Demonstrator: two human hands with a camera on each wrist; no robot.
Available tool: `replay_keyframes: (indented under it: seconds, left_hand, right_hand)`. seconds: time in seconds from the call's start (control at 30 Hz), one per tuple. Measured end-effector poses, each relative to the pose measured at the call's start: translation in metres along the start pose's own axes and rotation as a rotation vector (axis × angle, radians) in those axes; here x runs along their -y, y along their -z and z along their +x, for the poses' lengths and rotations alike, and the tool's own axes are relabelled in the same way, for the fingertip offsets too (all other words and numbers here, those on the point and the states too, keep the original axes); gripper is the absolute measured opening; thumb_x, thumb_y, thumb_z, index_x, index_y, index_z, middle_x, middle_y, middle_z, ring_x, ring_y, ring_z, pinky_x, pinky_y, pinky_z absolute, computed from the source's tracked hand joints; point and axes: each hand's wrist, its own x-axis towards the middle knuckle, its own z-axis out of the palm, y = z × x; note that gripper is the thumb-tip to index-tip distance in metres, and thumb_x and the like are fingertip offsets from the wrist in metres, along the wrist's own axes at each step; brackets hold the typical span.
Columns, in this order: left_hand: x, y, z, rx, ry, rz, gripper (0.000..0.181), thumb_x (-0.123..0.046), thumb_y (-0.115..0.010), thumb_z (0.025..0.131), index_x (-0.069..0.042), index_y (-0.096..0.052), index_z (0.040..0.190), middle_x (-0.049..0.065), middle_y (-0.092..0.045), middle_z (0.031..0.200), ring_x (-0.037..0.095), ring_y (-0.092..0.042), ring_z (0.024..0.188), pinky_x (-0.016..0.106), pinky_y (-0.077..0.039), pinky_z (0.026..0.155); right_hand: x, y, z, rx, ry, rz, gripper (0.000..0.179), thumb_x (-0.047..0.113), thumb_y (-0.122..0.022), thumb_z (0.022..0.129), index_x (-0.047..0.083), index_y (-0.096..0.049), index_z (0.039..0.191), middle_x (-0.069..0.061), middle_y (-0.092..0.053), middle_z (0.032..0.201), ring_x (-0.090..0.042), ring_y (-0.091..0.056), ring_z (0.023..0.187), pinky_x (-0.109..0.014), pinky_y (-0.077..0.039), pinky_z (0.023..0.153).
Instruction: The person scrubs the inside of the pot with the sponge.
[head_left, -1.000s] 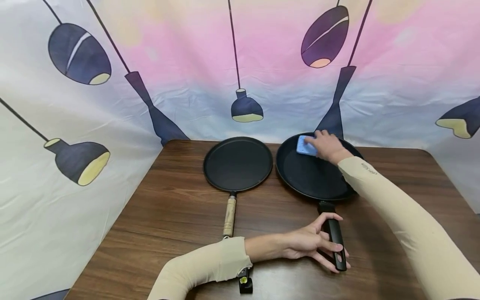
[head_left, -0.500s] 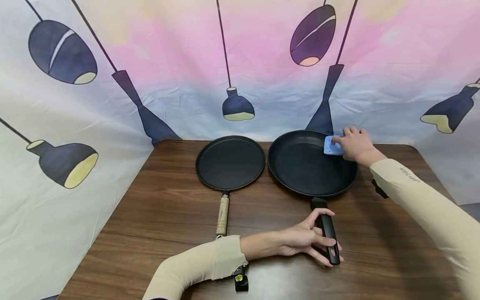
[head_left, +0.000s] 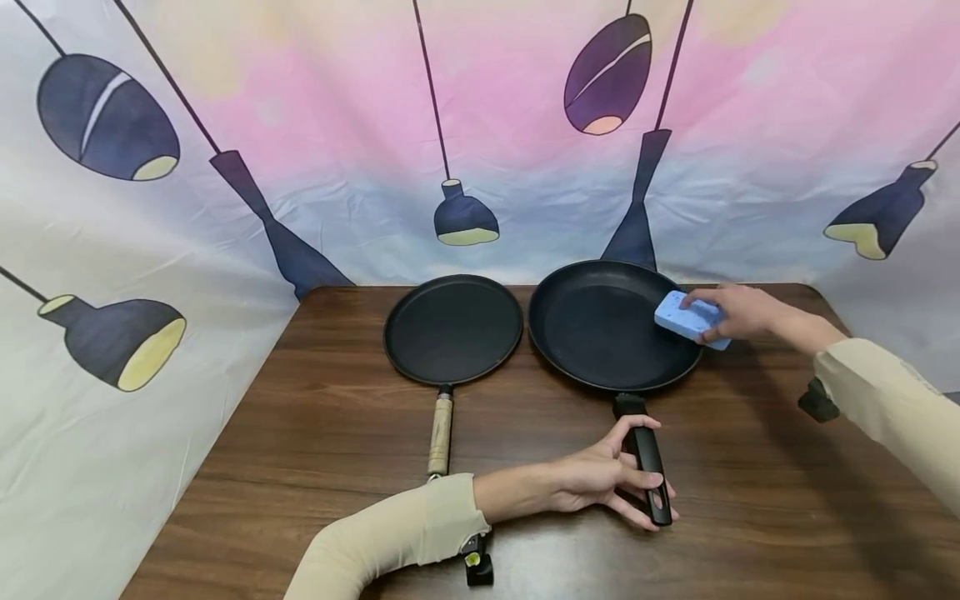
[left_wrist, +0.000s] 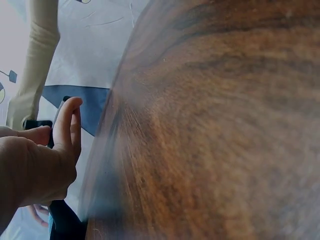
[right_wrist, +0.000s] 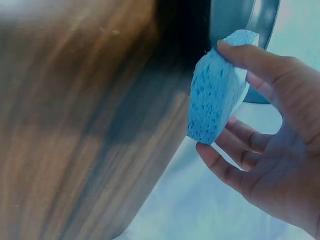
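My right hand (head_left: 746, 312) pinches a blue sponge (head_left: 686, 318) over the right rim of a large black frying pan (head_left: 607, 325). In the right wrist view the sponge (right_wrist: 215, 90) shows its pores, thumb on one side and fingertips on the other. My left hand (head_left: 600, 479) holds the pan's black handle (head_left: 648, 467), thumb on top and fingers beneath. The left wrist view shows that hand (left_wrist: 45, 155) from the side, curled at the handle. Left of the frying pan lies a flat black griddle pan (head_left: 453, 329) with a wooden handle (head_left: 441, 433).
Both pans stand on a brown wooden table (head_left: 337, 417), near its back edge. Behind it hangs a cloth backdrop (head_left: 360, 125) printed with lamps. The left forearm's sleeve (head_left: 390, 525) covers the end of the griddle pan's handle.
The right hand has carried the sponge from the pan's upper inside rightwards and towards me, onto its right rim. The left hand keeps its hold on the handle. The whole view has shifted slightly.
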Motion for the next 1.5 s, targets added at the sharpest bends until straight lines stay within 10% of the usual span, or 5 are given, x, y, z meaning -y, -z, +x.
replay_keyframes:
  seconds: [0.4,0.63,1.13,1.5]
  left_hand:
    - [0.0,0.007,-0.003,0.055,0.003,0.078,0.056,0.0,-0.052,0.105,-0.031,-0.036,0.149,0.028,-0.067,0.124,0.059,-0.057,0.121,0.064,-0.052,0.098]
    - [-0.001,0.01,-0.006,0.062,0.003,0.086,0.053,0.0,-0.051,0.105,-0.029,-0.035,0.147,0.033,-0.064,0.128,0.06,-0.056,0.122,0.064,-0.054,0.098]
    - [-0.003,0.009,-0.005,0.051,0.023,0.074,0.052,0.0,-0.051,0.106,-0.032,-0.038,0.145,0.037,-0.059,0.134,0.06,-0.053,0.126,0.067,-0.048,0.103]
    - [-0.002,0.005,-0.004,0.03,0.002,0.053,0.052,0.001,-0.052,0.105,-0.031,-0.04,0.144,0.027,-0.069,0.12,0.062,-0.053,0.124,0.066,-0.049,0.101]
  right_hand:
    - [0.044,-0.033,-0.048,-0.194,0.081,-0.042,0.054,0.038,-0.087,0.077,0.017,-0.07,0.124,-0.015,-0.067,0.097,-0.016,-0.056,0.068,-0.031,-0.049,0.057]
    - [0.089,-0.049,-0.044,-0.308,0.282,-0.015,0.049,0.036,-0.088,0.075,0.023,-0.073,0.12,-0.002,-0.065,0.092,-0.006,-0.049,0.067,-0.021,-0.042,0.054]
    - [0.159,-0.044,0.069,-0.214,0.443,-0.017,0.053,0.031,-0.075,0.094,0.02,-0.06,0.144,-0.02,-0.061,0.136,-0.035,-0.063,0.115,-0.047,-0.06,0.081]
    - [0.148,-0.023,0.145,-0.154,0.064,-0.061,0.057,0.029,-0.067,0.101,0.021,-0.047,0.154,-0.028,-0.052,0.141,-0.045,-0.055,0.123,-0.057,-0.055,0.092]
